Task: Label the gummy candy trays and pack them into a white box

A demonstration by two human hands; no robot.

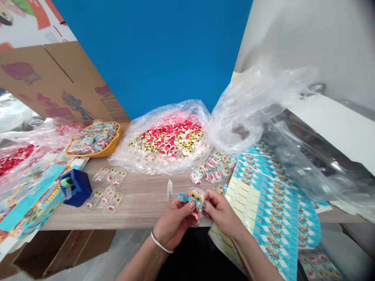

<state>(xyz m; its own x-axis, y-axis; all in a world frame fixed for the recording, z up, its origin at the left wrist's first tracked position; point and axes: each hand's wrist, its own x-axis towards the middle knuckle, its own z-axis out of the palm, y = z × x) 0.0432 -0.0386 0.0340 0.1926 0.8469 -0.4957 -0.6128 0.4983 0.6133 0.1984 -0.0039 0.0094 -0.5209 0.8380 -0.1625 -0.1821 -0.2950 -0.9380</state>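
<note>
Just over the table's front edge, my left hand [175,220] is closed on a small clear blister pack [197,193] with yellow-and-black and red-and-white pieces inside. A blue printed sticker [183,197] lies across the pack's middle, its loose end sticking out to the left. My right hand [220,212] pinches the right side of the pack, at the sticker's other side; its fingertips are partly hidden. Sheets of blue stickers [271,218] lie at my right, one with its yellowish backing bared. Beyond my hands is a cluster of several stickered packs [215,168].
Several packs without stickers [109,195] lie at left, beside a blue tape dispenser [75,188]. An orange basket [113,146] holds stickered packs. A clear bag [170,136] of loose pieces stands at the back. A white pointed strip [169,189] lies near my left hand. Cardboard boxes [58,82] stand left.
</note>
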